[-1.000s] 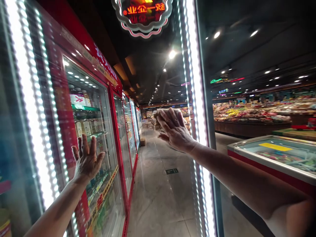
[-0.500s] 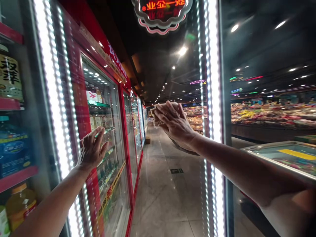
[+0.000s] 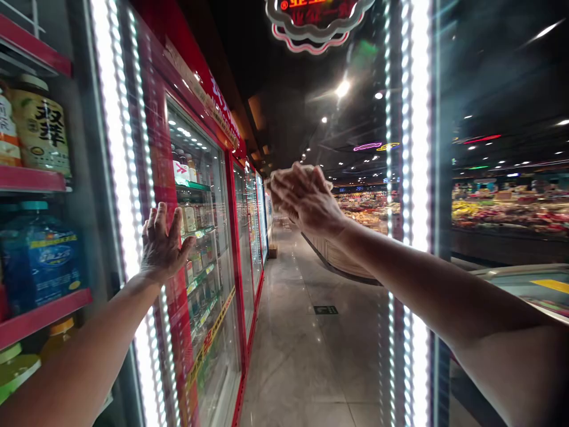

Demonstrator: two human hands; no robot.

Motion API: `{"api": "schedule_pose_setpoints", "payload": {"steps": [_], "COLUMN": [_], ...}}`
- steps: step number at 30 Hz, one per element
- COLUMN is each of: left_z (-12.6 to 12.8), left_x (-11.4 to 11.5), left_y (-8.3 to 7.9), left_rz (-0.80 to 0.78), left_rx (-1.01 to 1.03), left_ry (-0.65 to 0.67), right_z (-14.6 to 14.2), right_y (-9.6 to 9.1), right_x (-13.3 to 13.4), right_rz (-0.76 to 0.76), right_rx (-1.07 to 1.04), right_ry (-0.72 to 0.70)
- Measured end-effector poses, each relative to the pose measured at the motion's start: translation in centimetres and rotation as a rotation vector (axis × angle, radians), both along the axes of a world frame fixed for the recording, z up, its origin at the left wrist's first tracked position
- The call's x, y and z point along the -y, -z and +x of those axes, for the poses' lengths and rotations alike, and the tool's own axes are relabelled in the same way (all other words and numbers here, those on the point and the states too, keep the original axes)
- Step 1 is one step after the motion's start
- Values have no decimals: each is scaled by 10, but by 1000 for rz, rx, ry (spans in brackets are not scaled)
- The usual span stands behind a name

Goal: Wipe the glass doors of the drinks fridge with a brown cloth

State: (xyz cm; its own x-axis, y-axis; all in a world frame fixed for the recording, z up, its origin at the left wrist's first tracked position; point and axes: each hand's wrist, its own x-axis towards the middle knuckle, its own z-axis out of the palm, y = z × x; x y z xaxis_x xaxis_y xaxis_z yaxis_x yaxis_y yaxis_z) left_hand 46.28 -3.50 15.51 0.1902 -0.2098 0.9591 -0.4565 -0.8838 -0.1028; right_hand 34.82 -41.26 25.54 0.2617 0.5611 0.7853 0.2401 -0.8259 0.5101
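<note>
My right hand (image 3: 313,204) reaches far forward, pressed flat over a beige cloth (image 3: 279,181) against a clear glass pane (image 3: 320,362). Parts of the cloth stick out past the fingertips; the palm and fingers cover the rest. To the left, my left hand (image 3: 163,246) has its fingers spread and holds nothing. It is raised at the pane's left side, beside a bright light strip (image 3: 109,118); whether the palm touches the glass, I cannot tell.
Shelves at left hold a yellow-labelled bottle (image 3: 42,127) and a blue bottle (image 3: 42,261). Through the glass are red-framed drink fridges (image 3: 237,249), a tiled aisle, a rounded wooden counter (image 3: 342,255) and produce displays (image 3: 511,207). Another light strip (image 3: 420,118) runs down the right side.
The view has turned slightly left. My right hand with the cloth has slid left and a little up across the glass. The left hand's fingers now point more upward.
</note>
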Motion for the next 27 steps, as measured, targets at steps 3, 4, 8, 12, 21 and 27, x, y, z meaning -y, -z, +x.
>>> {"api": "schedule_pose_setpoints", "payload": {"steps": [3,4,8,12,21,27], "left_z": [1,1,-3,-10,1,-18], "left_x": [-12,-16,-31,-39,-51,-61], "left_y": [-5,-8,-25,-55,-96,-112], "left_rz": [30,41,70,85,60,89], "left_rx": [29,28,23,2,-26,-116], "left_ry": [-7,-8,-27,-110,-186,-207], "right_z": [10,13,21,27,40,45], "right_y": [-19,-16,12,2,29,-5], "right_x": [-15,-23,-55,-70,-113,-129], "right_rz": [148,151,-49,-92,-166,-41], "right_rx": [84,83,-30,-36,-103,-33], "right_ry": [-5,-10,-46,-57,-101,-74]}}
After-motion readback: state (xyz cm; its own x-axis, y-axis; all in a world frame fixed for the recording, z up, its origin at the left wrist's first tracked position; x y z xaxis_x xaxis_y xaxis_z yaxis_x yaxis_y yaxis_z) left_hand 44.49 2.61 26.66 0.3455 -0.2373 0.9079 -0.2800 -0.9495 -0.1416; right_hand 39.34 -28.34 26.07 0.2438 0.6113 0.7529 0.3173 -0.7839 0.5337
